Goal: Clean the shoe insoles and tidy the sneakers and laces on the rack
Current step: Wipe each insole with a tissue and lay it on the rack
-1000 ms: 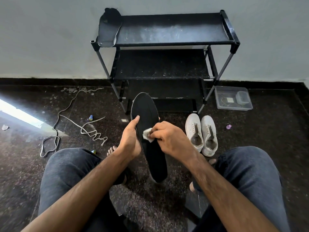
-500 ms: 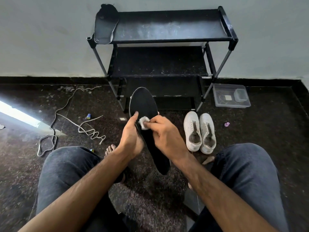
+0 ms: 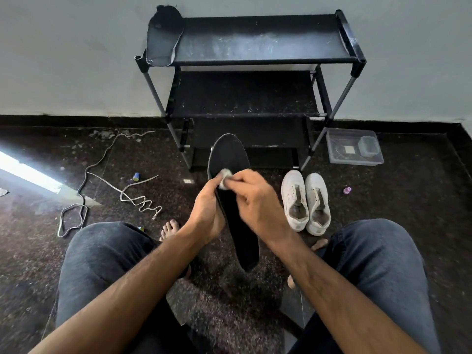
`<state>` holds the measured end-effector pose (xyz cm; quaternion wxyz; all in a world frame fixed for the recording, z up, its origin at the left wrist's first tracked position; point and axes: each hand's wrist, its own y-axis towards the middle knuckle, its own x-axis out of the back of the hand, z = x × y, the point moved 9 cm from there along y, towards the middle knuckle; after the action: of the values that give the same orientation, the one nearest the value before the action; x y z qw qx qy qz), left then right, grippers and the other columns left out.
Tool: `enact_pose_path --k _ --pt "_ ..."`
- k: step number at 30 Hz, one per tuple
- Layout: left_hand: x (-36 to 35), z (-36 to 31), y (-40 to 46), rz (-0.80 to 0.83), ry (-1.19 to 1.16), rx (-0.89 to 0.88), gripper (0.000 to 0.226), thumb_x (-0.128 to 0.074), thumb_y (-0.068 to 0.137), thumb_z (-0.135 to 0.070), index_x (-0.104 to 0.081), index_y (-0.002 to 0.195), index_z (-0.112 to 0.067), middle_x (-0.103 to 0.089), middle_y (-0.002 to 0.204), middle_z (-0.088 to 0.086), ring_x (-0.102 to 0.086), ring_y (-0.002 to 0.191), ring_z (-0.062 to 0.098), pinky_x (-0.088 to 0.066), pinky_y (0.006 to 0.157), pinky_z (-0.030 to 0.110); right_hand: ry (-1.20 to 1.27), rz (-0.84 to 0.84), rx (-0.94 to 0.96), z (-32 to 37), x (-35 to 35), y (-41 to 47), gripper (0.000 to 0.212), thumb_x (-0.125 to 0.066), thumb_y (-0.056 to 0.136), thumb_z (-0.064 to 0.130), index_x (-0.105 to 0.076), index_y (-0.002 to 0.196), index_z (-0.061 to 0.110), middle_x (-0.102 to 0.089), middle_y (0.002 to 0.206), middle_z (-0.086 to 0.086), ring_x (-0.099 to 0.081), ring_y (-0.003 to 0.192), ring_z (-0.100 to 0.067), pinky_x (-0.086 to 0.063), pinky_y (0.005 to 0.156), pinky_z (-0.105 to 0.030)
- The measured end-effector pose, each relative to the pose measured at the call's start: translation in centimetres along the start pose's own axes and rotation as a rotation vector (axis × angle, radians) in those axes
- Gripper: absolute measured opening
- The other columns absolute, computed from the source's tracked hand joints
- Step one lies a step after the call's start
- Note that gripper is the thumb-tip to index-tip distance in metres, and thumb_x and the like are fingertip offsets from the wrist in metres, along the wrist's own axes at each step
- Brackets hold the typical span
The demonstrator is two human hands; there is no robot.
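So I've got the long black foam insole [image 3: 231, 200] held up between my knees, toe end pointing at the rack. My left hand [image 3: 207, 213] is wrapped around its left edge about midway, thumb up along the front. My right hand [image 3: 258, 200] has its fingers curled tight on a small crumpled white wipe [image 3: 224, 178], which sits pressed against the insole's upper half, just above my left thumb. The right hand looks a bit motion-blurred.

The second black insole [image 3: 163, 38] is lying on the left end of the top shelf of the black three-tier metal shoe rack [image 3: 260, 60], heel end hanging over the front edge. The pair of white sneakers [image 3: 305, 201] is side by side on the dark speckled floor [image 3: 421, 200], just right of my hands, no laces in them. The white shoelaces [image 3: 138, 198] are sprawled loose on the floor off to the left, well apart from the shoes. There's also a clear plastic box [image 3: 353, 146] on the floor by the rack's right leg.
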<state>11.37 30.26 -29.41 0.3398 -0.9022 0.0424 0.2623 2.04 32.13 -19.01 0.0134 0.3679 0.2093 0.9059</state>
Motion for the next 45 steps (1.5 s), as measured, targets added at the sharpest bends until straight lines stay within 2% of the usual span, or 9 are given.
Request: enact_pose_path --k 7,12,21,26,30,33,38,41,45 --pt "0.9 -0.7 -0.2 -0.054 0.027 0.056 0.061 -0.041 0.104 -0.047 -0.075 0.112 0.003 -0.07 0.121 0.028 -0.07 0.111 0.036 -0.054 0.1 0.041 0.138 0.374 0.088 0.8 -3.1 -1.9 0.025 -0.066 0.085 -0.004 -0.08 0.102 0.006 -0.066 0.095 -0.004 -0.063 0.088 -0.015 -0.054 0.08 -0.031" --pt "1.3 -1.7 0.7 -0.101 0.018 -0.044 0.047 -0.047 0.104 -0.032 -0.062 0.132 0.002 -0.069 0.127 0.023 -0.067 0.119 0.034 -0.054 0.101 0.043 0.148 0.0 -0.103 -2.4 1.9 -0.7 0.026 -0.071 0.086 -0.006 -0.079 0.107 0.007 -0.071 0.098 0.001 -0.067 0.092 -0.006 -0.055 0.083 -0.02" --pt "-1.3 -0.5 -1.0 0.184 0.176 0.022 0.05 -0.042 0.106 -0.042 -0.065 0.134 -0.008 -0.071 0.124 0.017 -0.069 0.112 0.026 -0.058 0.095 0.034 0.04 -0.065 -0.156 -2.8 1.2 0.1 0.029 -0.066 0.094 0.0 -0.072 0.122 0.004 -0.066 0.107 -0.002 -0.063 0.102 -0.008 -0.053 0.094 -0.021" --pt "-0.7 0.8 -0.3 0.128 0.125 0.072 0.061 -0.04 0.103 -0.057 -0.078 0.091 -0.011 -0.076 0.092 0.011 -0.076 0.086 0.02 -0.062 0.074 0.028 0.115 0.016 -0.094 -1.2 -0.3 -0.6 0.024 -0.067 0.092 -0.001 -0.076 0.114 0.005 -0.068 0.101 -0.002 -0.066 0.093 -0.009 -0.054 0.089 -0.021" --pt "0.5 0.7 -0.3 0.152 0.176 0.144 0.097 -0.031 0.096 -0.076 -0.067 0.124 0.009 -0.069 0.129 0.019 -0.067 0.122 0.026 -0.05 0.101 0.034 0.251 0.237 -0.03 0.6 -2.7 -1.6 0.025 -0.067 0.091 -0.004 -0.078 0.112 0.006 -0.069 0.1 0.0 -0.066 0.093 -0.007 -0.053 0.088 -0.017" --pt "0.5 0.3 0.1 0.114 0.155 0.077 0.082 -0.04 0.097 -0.071 -0.071 0.115 0.003 -0.064 0.132 0.021 -0.067 0.113 0.028 -0.054 0.096 0.036 0.345 0.277 -0.123 -0.6 -1.8 -1.0 0.026 -0.07 0.086 -0.005 -0.079 0.107 0.009 -0.073 0.099 0.002 -0.069 0.091 -0.005 -0.055 0.087 -0.02" --pt "-1.1 0.8 -0.4 0.129 0.104 0.002 0.06 -0.034 0.106 -0.054 -0.072 0.123 -0.011 -0.072 0.121 0.013 -0.072 0.105 0.022 -0.061 0.082 0.033 0.115 -0.075 -0.181 -3.0 2.4 0.5 0.023 -0.071 0.09 0.0 -0.078 0.111 0.006 -0.073 0.101 0.0 -0.068 0.094 -0.007 -0.056 0.088 -0.021" --pt "-0.3 1.0 -0.1 0.082 0.044 0.004 0.063 -0.037 0.105 -0.057 -0.072 0.122 -0.008 -0.07 0.128 0.019 -0.07 0.114 0.026 -0.057 0.098 0.036 -0.049 -0.014 -0.069 -1.4 0.3 0.2 0.02 -0.067 0.092 0.001 -0.077 0.109 0.004 -0.069 0.097 -0.006 -0.066 0.091 -0.02 -0.057 0.086 -0.037" --pt "0.9 0.3 0.3 0.079 0.077 0.017 0.083 -0.029 0.101 -0.07 -0.069 0.126 -0.001 -0.066 0.132 0.024 -0.062 0.128 0.033 -0.043 0.113 0.042 0.198 0.163 -0.097 0.0 -2.6 -1.4 0.027 -0.065 0.087 -0.006 -0.079 0.105 0.007 -0.071 0.098 -0.001 -0.066 0.09 -0.008 -0.054 0.087 -0.021"
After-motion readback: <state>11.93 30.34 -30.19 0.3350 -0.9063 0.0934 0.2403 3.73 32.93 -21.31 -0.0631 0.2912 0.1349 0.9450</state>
